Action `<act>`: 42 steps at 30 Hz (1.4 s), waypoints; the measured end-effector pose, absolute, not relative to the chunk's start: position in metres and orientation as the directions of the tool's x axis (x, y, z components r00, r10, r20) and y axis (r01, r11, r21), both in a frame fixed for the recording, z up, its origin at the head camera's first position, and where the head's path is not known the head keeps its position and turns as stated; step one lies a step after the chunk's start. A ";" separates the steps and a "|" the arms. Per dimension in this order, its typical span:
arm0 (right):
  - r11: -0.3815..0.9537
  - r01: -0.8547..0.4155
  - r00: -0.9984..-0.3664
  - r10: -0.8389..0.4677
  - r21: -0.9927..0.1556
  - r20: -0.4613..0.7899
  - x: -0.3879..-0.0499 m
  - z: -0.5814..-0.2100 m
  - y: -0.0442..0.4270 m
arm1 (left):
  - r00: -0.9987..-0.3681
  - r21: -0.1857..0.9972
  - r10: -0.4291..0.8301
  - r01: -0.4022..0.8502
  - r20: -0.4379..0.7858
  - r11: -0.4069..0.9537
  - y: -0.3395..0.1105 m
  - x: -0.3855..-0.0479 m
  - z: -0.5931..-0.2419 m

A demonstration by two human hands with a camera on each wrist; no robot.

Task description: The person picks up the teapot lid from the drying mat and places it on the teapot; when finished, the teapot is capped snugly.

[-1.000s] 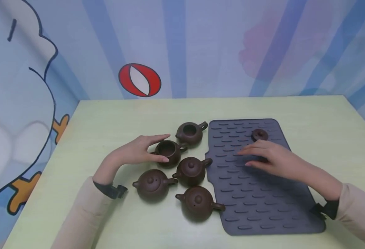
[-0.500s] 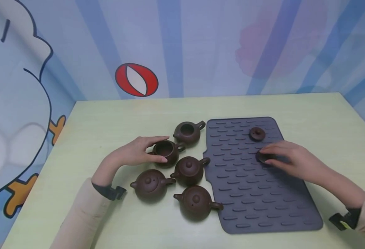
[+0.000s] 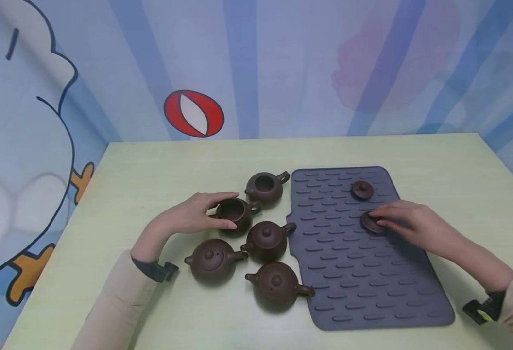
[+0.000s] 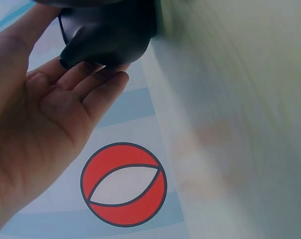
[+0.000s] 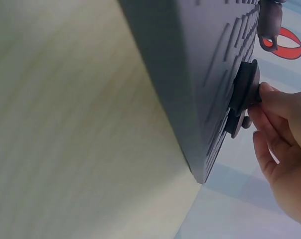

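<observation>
As the right hand point(image 3: 414, 226) pinches its top, near lid point(image 3: 368, 223): low over the grey mat point(image 3: 366, 287); whether its underside touches the ridges, I cannot tell.
Lid's handling: judging by the dull, clay-like look, light, stiff and brittle, not very slippery; a knock could chip the edge.
Lid's hold: best by the raised centre, from above.
Right grip: thumb and fingertips together on the lid's top.
Held teapot point(image 3: 242, 221): lidless, on the table point(image 3: 164, 165) left of the mat; probably heavier than the lid, rigid and breakable, best steadied round the belly.
Left grip: the left hand point(image 3: 197, 212) holds that belly between thumb and fingers.
Other lid point(image 3: 362, 190): farther back on the mat, untouched.
Change: a second ago the right thumb and fingers stood apart over the mat; now they meet at the lid. Left hand and teapot look hardly moved.
</observation>
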State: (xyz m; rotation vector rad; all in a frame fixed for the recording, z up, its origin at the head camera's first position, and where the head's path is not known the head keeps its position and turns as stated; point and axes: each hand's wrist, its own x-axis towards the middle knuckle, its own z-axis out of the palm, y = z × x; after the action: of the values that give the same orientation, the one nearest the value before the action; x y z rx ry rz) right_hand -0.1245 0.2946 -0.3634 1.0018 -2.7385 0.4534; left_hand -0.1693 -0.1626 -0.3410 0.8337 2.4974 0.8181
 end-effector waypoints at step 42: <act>0.494 -0.828 -0.560 -0.739 -0.265 0.374 -0.168 -0.329 0.154 | -0.752 0.642 0.635 0.402 -0.174 0.653 -0.157 -0.169 -0.338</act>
State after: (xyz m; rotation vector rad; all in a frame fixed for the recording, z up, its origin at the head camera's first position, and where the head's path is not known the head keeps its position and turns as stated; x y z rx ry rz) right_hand -0.1681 0.1540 -0.3292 1.3456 -2.5272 0.6211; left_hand -0.1686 -0.1570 -0.3384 0.8186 2.4868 0.8324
